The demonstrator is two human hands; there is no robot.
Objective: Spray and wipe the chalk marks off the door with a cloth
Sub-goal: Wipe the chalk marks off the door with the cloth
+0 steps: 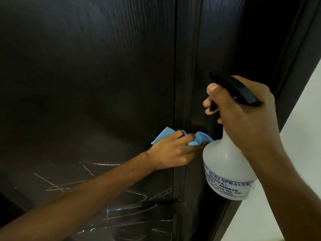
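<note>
The dark wooden door (86,75) fills most of the head view. White chalk marks (107,193) cross its lower part, below my left forearm. My left hand (173,150) presses a blue cloth (76,139) against the door near its vertical groove, fingers curled over the cloth. My right hand (246,115) grips the neck of a white spray bottle (227,173) with a black trigger head (234,87); the fingers wrap the trigger. The bottle hangs just right of the cloth, its nozzle pointing at the door.
A dark door frame (291,66) runs down the right side, and a white wall (298,153) lies beyond it. The upper door panel shows faint smears only.
</note>
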